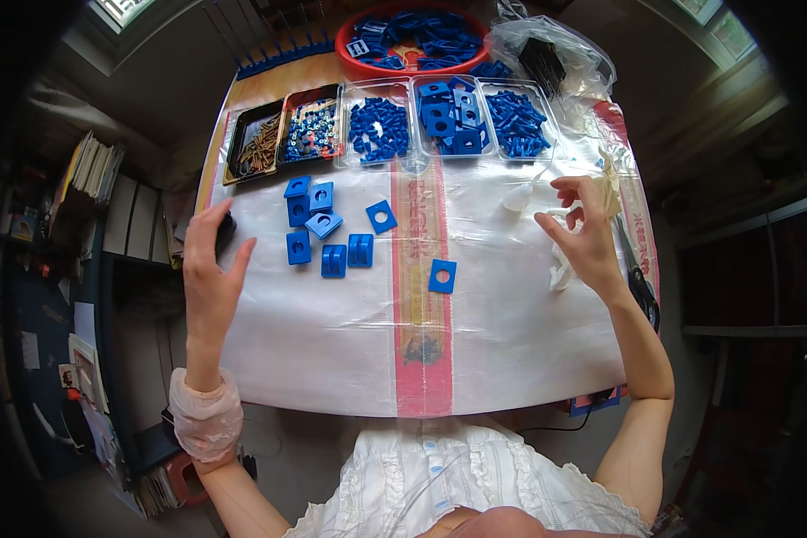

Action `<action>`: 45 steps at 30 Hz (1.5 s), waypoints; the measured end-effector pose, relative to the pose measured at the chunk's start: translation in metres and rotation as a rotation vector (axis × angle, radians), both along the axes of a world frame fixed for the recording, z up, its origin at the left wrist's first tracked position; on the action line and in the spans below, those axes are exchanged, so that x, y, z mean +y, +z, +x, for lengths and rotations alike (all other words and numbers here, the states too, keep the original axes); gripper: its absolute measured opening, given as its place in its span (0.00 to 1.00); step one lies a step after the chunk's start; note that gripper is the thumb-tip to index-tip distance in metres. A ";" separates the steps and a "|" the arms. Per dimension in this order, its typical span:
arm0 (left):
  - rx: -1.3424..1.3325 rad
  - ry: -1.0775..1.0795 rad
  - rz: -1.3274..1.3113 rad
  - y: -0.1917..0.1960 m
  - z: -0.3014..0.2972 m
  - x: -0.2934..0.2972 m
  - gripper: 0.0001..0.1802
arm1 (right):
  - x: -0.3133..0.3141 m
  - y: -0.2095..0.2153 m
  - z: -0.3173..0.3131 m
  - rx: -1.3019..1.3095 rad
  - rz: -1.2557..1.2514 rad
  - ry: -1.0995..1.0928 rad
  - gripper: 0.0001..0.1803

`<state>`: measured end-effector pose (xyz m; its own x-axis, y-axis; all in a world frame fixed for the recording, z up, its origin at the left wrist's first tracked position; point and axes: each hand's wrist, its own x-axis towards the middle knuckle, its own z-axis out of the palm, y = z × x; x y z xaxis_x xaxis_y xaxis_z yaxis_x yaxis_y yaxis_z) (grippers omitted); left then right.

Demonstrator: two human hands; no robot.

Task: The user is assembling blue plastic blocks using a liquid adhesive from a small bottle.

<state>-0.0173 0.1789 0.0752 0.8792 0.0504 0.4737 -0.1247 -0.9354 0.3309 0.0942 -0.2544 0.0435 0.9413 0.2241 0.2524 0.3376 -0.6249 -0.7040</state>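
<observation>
My left hand (pixel 208 260) is raised at the left side of the covered table, thumb and fingers apart with nothing in them. A dark rounded object (pixel 226 231) shows partly behind its fingers. On the right my right hand (pixel 583 231) hovers with curved, parted fingers, also holding nothing. Just left of it stands a small white bottle (pixel 516 199) with a thin tip, and crumpled pale tissue (pixel 560 269) lies beneath. Between the hands lie several blue square plates with round holes (pixel 381 217), one apart nearer me (pixel 442 276). Two ribbed blue blocks (pixel 334 261) sit beside the plate cluster.
Across the far side stand trays of brass-coloured screws (pixel 260 143), mixed small rings (pixel 312 128) and blue parts (pixel 379 125). Behind them are a red basin (pixel 342 58), a blue rack with thin rods (pixel 287 60) and a clear plastic bag (pixel 592 61). Black-handled scissors (pixel 644 300) lie along the right edge.
</observation>
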 end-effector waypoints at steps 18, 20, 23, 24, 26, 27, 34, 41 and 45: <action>0.479 -0.447 -0.190 -0.059 0.031 -0.163 0.24 | 0.018 -0.037 0.030 -0.077 -0.128 0.053 0.16; 0.458 -0.453 -0.210 -0.059 0.031 -0.164 0.23 | 0.020 -0.035 0.029 -0.073 -0.113 0.053 0.16; 0.448 -0.465 -0.259 -0.061 0.031 -0.165 0.21 | 0.022 -0.027 0.027 -0.105 -0.056 0.039 0.13; 0.484 -0.478 -0.298 -0.063 0.033 -0.164 0.20 | 0.023 -0.021 0.024 -0.075 0.028 0.050 0.13; 0.572 -0.510 -0.458 -0.060 0.035 -0.165 0.16 | 0.023 -0.008 0.019 -0.014 0.193 0.068 0.12; 0.623 -0.527 -0.580 -0.056 0.033 -0.165 0.14 | 0.018 -0.008 0.019 0.001 0.247 0.120 0.12; 1.043 -0.375 -1.674 -0.050 0.023 -0.175 0.10 | 0.013 0.014 -0.015 0.349 0.460 0.128 0.11; 1.137 -0.410 -1.969 -0.068 0.023 -0.183 0.13 | 0.004 -0.025 -0.022 0.421 0.736 0.177 0.11; 1.112 -0.402 -2.104 -0.083 0.026 -0.180 0.16 | 0.003 -0.039 -0.022 0.516 0.890 0.177 0.12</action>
